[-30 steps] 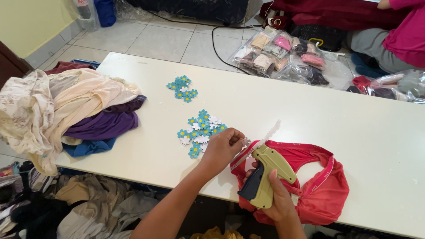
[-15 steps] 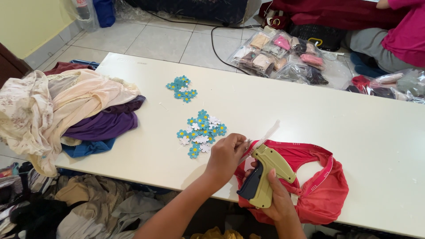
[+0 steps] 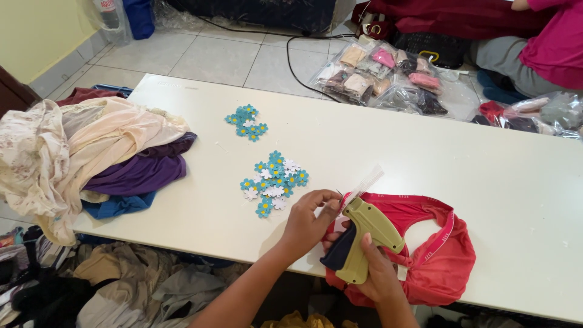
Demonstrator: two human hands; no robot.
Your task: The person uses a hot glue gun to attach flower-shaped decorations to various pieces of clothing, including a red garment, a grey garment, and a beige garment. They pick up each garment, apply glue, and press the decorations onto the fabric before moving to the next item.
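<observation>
My right hand [image 3: 378, 273] is closed around the grip of one olive-green tagging gun [image 3: 363, 242] with a dark handle, and I hold it tilted just above the near edge of the white bench [image 3: 425, 164], its nose pointing up and to the left. A clear strip of plastic fasteners [image 3: 364, 183] sticks out from the top of the gun. My left hand [image 3: 308, 220] is pinched together at the gun's nose, fingertips touching the waistband of one red pair of underwear [image 3: 437, 261]; I cannot tell whether a small tag sits between the fingers. The red garment lies spread on the bench under and to the right of the gun, partly hanging over the near edge. Just left of my left hand lies one loose cluster of flower-shaped paper tags [image 3: 273, 182], teal ones mixed with several white ones, too overlapped to count exactly. Farther back and to the left is a second, smaller cluster of teal flower tags [image 3: 246, 123], well apart from the first. At the left end of the bench sits one heap of garments [image 3: 97, 158]: cream, floral, purple and blue pieces piled together. On the tiled floor beyond the bench lie several clear bags of folded clothes [image 3: 382, 76], and one person in a pink top [image 3: 555, 42] sits near them.
</observation>
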